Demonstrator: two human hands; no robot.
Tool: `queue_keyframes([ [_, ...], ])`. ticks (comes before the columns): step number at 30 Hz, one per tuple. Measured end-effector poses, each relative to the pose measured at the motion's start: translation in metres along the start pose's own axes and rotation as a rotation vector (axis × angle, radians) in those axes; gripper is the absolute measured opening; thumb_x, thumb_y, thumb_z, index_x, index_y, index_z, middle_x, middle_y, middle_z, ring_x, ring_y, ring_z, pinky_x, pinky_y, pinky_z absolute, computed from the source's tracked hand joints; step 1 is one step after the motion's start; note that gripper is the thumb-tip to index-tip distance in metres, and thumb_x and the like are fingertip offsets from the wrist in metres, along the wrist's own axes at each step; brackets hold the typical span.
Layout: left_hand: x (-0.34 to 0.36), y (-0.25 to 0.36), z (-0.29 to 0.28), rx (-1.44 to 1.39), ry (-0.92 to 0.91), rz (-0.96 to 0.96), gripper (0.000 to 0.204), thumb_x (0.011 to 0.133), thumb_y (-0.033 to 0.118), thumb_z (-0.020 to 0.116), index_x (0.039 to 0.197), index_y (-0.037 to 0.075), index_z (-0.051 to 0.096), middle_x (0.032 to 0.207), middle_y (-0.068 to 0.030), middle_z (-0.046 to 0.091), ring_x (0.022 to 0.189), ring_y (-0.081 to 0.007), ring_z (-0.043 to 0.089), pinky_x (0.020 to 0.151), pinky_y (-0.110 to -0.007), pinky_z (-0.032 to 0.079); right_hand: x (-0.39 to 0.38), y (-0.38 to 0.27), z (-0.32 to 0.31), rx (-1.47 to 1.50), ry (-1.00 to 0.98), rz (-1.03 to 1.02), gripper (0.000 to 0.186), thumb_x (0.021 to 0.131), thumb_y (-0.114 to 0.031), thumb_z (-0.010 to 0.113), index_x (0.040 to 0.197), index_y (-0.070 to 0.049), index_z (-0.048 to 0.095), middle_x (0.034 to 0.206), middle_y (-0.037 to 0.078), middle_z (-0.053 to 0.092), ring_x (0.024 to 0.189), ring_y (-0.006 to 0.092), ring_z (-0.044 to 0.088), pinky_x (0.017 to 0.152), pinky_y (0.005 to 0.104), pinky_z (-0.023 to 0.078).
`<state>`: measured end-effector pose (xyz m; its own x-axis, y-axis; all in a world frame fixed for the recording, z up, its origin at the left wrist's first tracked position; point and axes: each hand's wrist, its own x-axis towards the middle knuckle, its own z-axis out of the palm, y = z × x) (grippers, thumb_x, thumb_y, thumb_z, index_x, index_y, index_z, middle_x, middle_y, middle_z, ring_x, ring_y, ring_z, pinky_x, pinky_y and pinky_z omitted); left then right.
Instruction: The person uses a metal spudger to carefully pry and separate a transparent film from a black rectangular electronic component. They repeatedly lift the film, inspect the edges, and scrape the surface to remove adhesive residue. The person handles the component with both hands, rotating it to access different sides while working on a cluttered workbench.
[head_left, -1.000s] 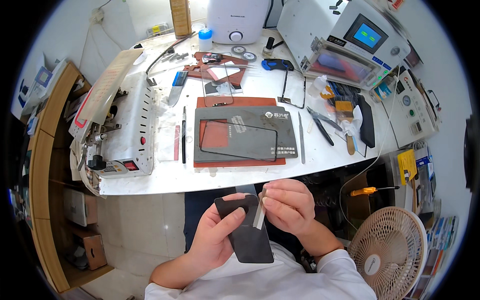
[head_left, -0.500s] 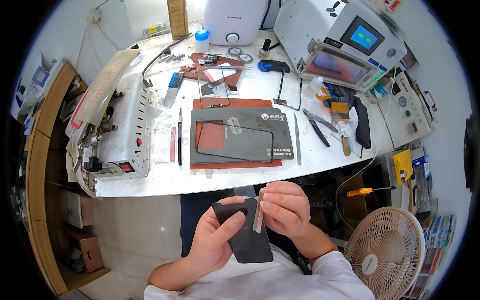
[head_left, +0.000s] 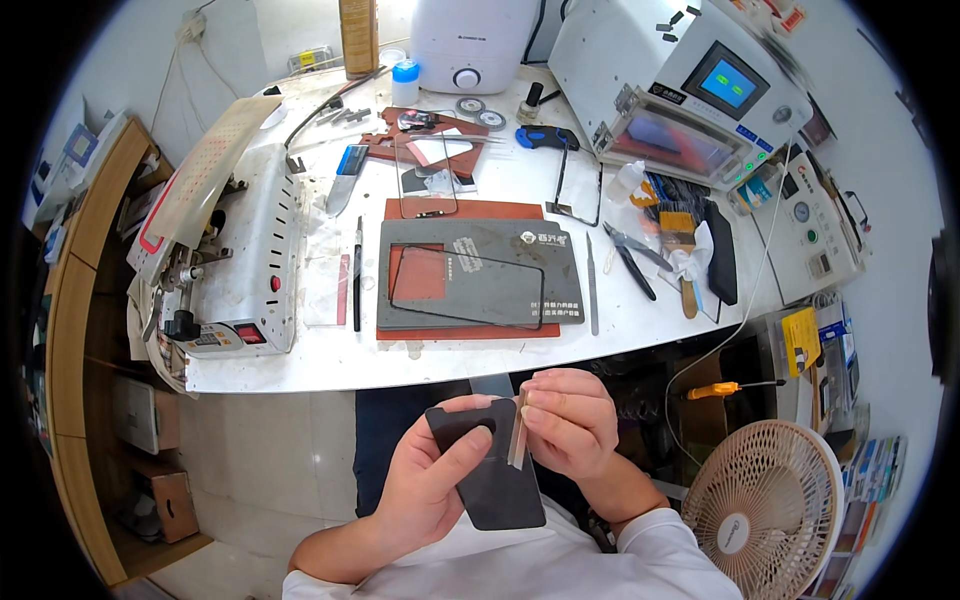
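Note:
Over my lap, my left hand (head_left: 420, 480) grips a black phone screen panel (head_left: 503, 500), its thumb pressed flat on the dark face. My right hand (head_left: 575, 425) pinches a thin, pale flat strip (head_left: 517, 447) against the panel's upper right edge. Its fingers are closed, and the strip's upper end is hidden in them. A clear, film-like piece (head_left: 490, 385) sticks out past the panel's top, between the two hands. What it is attached to cannot be made out.
Ahead on the white table (head_left: 270, 375) lies a grey mat (head_left: 450, 315) with a thin black frame (head_left: 465, 323). A knife (head_left: 357, 290), tweezers (head_left: 592, 290) and pliers (head_left: 634, 270) flank it. Machines stand left and right; a fan (head_left: 765, 500) is near my right arm.
The view has shifted slightly. Both hands keep nearly the same hold on the panel and the strip, with hardly any visible movement.

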<state>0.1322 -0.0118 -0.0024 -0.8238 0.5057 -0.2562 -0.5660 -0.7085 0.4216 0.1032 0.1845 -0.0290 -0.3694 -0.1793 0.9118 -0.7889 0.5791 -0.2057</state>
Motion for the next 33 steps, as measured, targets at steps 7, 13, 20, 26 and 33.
queue_keyframes([
  [7, 0.0003, -0.0025, 0.0, -0.015, -0.005, 0.005, 0.034, 0.107, 0.003, 0.064, 0.14, 0.003, 0.059, 0.127, -0.0077, 0.071, 0.113, -0.0141, 0.069, 0.098, -0.033, 0.058, 0.0003, 0.0002, -0.0018, -0.015, -0.013, -0.006, 0.037, 0.078, -0.003, 0.089, 0.112, -0.005, 0.073, 0.11, 0.009, 0.071, 0.095, 0.0269, 0.074, 0.08, 0.0379, 0.066],
  [13, -0.0009, -0.0021, 0.0014, -0.012, -0.001, 0.0, 0.034, 0.106, 0.003, 0.064, 0.14, 0.004, 0.059, 0.126, -0.0076, 0.07, 0.112, -0.0141, 0.069, 0.098, -0.033, 0.058, 0.0047, -0.0047, -0.0072, -0.018, -0.095, 0.028, 0.041, 0.08, 0.007, 0.086, 0.113, -0.006, 0.067, 0.111, 0.01, 0.065, 0.095, 0.0281, 0.072, 0.081, 0.0388, 0.066],
  [20, -0.0023, -0.0043, 0.0007, 0.023, 0.019, -0.009, 0.034, 0.106, 0.0, 0.061, 0.139, 0.004, 0.057, 0.129, -0.0121, 0.07, 0.116, -0.0201, 0.07, 0.1, -0.039, 0.058, 0.0025, -0.0023, -0.007, -0.007, -0.064, 0.009, 0.041, 0.077, 0.002, 0.089, 0.113, -0.005, 0.07, 0.111, 0.01, 0.07, 0.096, 0.0273, 0.074, 0.082, 0.038, 0.066],
  [26, -0.002, -0.0053, 0.0012, 0.001, -0.002, -0.006, 0.033, 0.106, 0.0, 0.061, 0.139, 0.004, 0.058, 0.129, -0.011, 0.07, 0.116, -0.019, 0.07, 0.101, -0.038, 0.058, 0.0019, -0.002, -0.0075, -0.01, -0.055, 0.008, 0.043, 0.075, -0.001, 0.091, 0.114, -0.004, 0.072, 0.11, 0.01, 0.071, 0.096, 0.0266, 0.074, 0.083, 0.0373, 0.066],
  [33, -0.0013, -0.0088, -0.0002, -0.004, -0.016, 0.005, 0.034, 0.105, -0.001, 0.062, 0.139, 0.006, 0.059, 0.13, -0.01, 0.07, 0.117, -0.0181, 0.069, 0.101, -0.038, 0.057, 0.0031, -0.0025, -0.0099, -0.017, -0.075, 0.018, 0.044, 0.075, 0.0, 0.091, 0.114, -0.004, 0.072, 0.11, 0.01, 0.072, 0.096, 0.0264, 0.075, 0.083, 0.0371, 0.066],
])
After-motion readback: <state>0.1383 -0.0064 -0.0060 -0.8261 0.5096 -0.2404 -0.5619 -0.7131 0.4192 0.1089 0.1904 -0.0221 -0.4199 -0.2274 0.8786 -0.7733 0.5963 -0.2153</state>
